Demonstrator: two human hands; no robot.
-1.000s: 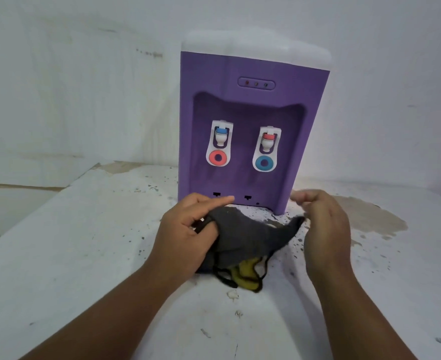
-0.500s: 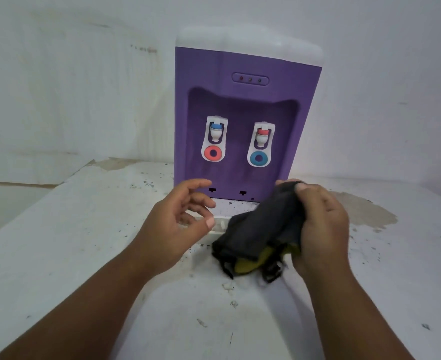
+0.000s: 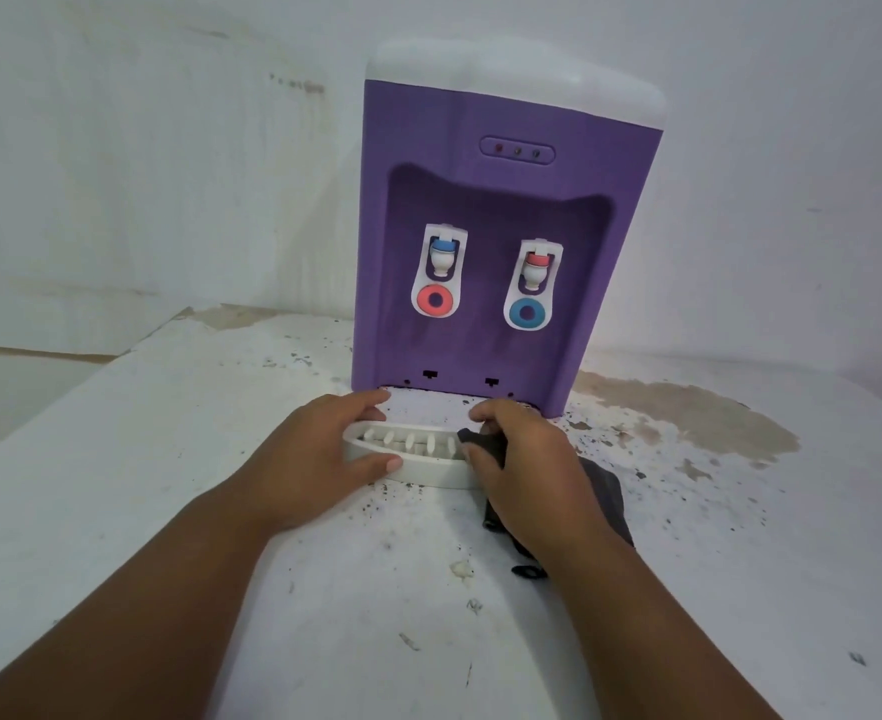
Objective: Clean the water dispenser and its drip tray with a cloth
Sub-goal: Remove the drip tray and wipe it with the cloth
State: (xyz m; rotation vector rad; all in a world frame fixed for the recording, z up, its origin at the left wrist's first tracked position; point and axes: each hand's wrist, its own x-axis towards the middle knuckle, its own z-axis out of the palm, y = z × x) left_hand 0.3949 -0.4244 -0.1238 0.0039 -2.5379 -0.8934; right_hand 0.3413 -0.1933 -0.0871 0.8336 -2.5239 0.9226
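A purple water dispenser (image 3: 506,200) with a white top stands at the back of the white table, its two taps facing me. The white slotted drip tray (image 3: 418,467) lies on the table just in front of the dispenser's base, detached. My left hand (image 3: 324,449) grips the tray's left end, thumb along its front wall and fingers over its back rim. My right hand (image 3: 527,459) holds the dark grey cloth (image 3: 605,491) and rests on the tray's right end. Most of the cloth is hidden under that hand.
The table (image 3: 169,485) is white with black specks around the tray and a large brown stain (image 3: 688,413) to the right of the dispenser. White walls stand close behind and to the left. The table's left edge drops off near the wall.
My right hand took the cloth over from the left and carried it to the tray's right end. My left hand let go of the cloth and took hold of the now uncovered tray.
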